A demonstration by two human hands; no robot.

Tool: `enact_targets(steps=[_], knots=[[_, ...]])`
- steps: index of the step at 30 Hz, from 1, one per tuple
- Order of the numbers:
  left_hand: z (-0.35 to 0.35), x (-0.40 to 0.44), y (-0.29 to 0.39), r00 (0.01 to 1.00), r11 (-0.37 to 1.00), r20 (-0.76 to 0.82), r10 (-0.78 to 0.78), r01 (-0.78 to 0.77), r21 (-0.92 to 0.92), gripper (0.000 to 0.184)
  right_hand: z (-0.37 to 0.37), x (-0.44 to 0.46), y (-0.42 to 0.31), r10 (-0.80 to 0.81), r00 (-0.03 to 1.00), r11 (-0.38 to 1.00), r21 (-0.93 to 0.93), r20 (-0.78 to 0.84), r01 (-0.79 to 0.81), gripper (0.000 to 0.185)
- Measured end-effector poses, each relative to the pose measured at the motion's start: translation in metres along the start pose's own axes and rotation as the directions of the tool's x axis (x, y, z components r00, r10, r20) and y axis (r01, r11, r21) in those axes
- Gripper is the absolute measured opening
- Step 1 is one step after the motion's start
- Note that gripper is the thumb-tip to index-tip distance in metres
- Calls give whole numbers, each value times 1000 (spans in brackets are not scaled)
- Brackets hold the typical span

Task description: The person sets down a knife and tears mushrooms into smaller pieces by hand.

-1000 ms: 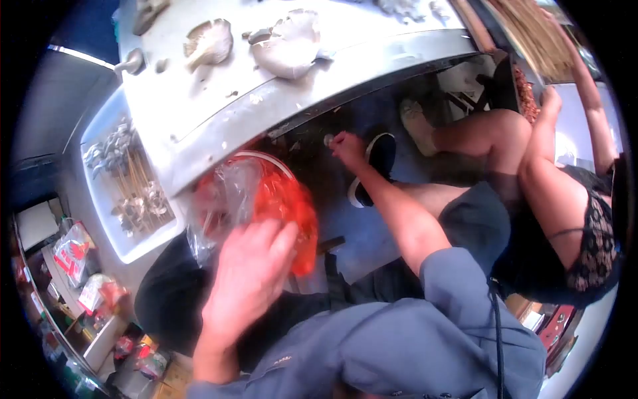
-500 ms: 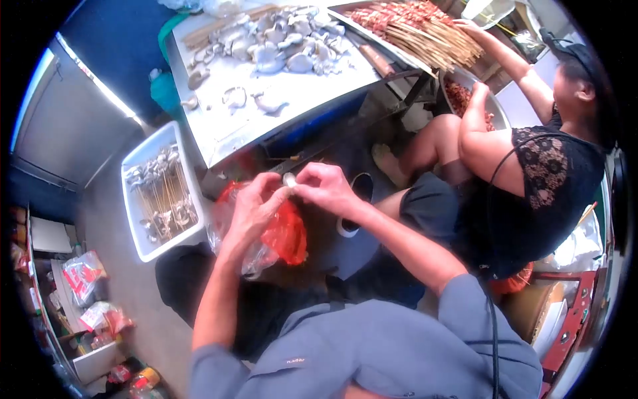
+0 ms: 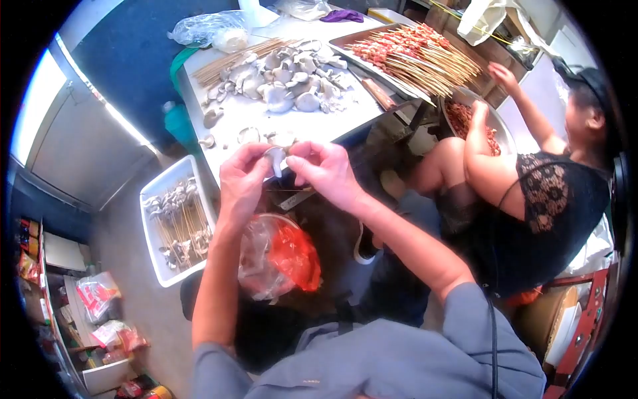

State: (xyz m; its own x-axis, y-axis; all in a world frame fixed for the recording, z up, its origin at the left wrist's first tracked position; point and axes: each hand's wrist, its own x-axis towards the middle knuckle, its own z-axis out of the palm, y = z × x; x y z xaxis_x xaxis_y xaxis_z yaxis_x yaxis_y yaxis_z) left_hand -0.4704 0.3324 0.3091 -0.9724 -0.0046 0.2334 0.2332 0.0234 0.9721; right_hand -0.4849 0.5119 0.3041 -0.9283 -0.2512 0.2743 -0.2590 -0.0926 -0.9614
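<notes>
Between my hands, just over the table's near edge, is a grey-white oyster mushroom (image 3: 276, 161). My left hand (image 3: 240, 183) pinches it by thumb and fingers. My right hand (image 3: 324, 171) is closed at the mushroom's right side, thumb against the fingertips; its grip is partly hidden. Beyond them, a heap of oyster mushrooms (image 3: 292, 83) covers the middle of the white table (image 3: 319, 136), with a few loose ones nearer me. Thin wooden skewers (image 3: 232, 63) lie behind the heap. Below my hands sits a container lined with clear and red plastic bags (image 3: 292, 256).
On the floor to the left stands a white tray (image 3: 159, 263) of mushroom skewers. A metal tray (image 3: 352, 41) of meat skewers and a brown-handled tool (image 3: 379, 94) are on the right. A co-worker (image 3: 531, 193) sits there beside a bowl of meat (image 3: 502, 126).
My hands have risen towards the table edge, and the mushroom between them shows more plainly. The view has tilted upward. The co-worker's far hand has come away from the meat skewers.
</notes>
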Motion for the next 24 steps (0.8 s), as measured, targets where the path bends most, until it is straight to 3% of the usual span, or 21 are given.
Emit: enact_targets(steps=[3,5,8,11,13,19,21,23,24], knots=[[-7,21,1,999,999,22,26,-26,-25,13,1,28,-8,0,1000,999,48,10,-1,17],[-11,35,-1,998,998,36,43,-41,-54,12,1,46,-3,-13,996,1000,-21,85,15,17],[-17,57,-7,987,991,119,104,-112,67,10,4,67,11,0,989,998,69,146,-10,16],[-20,73,-9,987,991,118,112,-120,66,10,2,79,16,29,990,994,96,136,-42,15],[-21,79,-12,988,993,121,94,-102,55,9,3,84,22,49,994,980,188,98,-66,14],[-19,85,-17,998,999,55,-30,31,-11,8,-4,85,22,32,999,992,122,3,-32,10],[-25,88,-21,995,991,-86,-52,40,-131,9,-5,84,21,46,998,988,147,-52,-38,9],[-33,95,-27,992,995,-123,-20,7,-100,15,-5,84,19,78,973,973,231,-218,-27,8],[-34,99,-28,991,1000,-129,26,-26,-2,19,-5,85,20,78,973,973,229,-217,-27,8]])
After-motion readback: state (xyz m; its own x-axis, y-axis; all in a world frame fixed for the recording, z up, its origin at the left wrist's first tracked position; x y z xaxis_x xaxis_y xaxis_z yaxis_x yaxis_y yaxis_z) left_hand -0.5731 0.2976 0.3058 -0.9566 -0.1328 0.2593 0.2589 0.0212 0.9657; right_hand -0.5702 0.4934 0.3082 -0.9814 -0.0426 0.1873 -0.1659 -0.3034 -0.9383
